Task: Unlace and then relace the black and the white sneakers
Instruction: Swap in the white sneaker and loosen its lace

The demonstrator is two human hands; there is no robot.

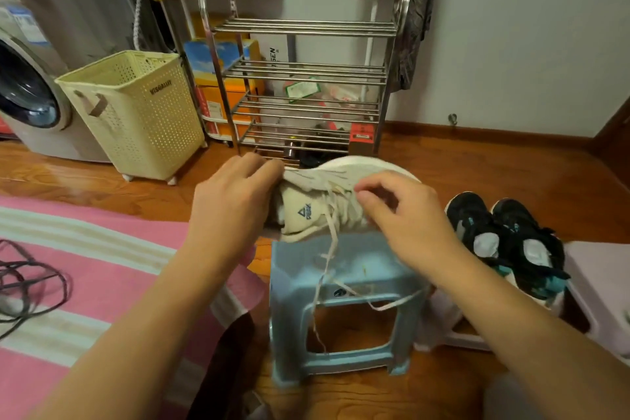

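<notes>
A white sneaker point(317, 204) lies on its side on top of a light blue plastic stool point(344, 310), sole facing away. My left hand point(231, 194) grips its heel end, fingers curled over the collar. My right hand point(402, 215) rests over the lace area with thumb and fingers pinching at the laces. A loose white lace point(327, 269) hangs down over the stool's front. A pair of black sneakers point(508, 242) with teal trim sits to the right on a pale lilac stool point(600, 286). Black laces point(30, 280) lie on the pink mat at left.
A pink striped mat point(102, 269) covers the floor on the left. A cream laundry basket point(136, 112) and a washing machine point(30, 95) stand behind it. A steel shoe rack point(300, 85) stands against the wall straight ahead. Wooden floor lies around the stools.
</notes>
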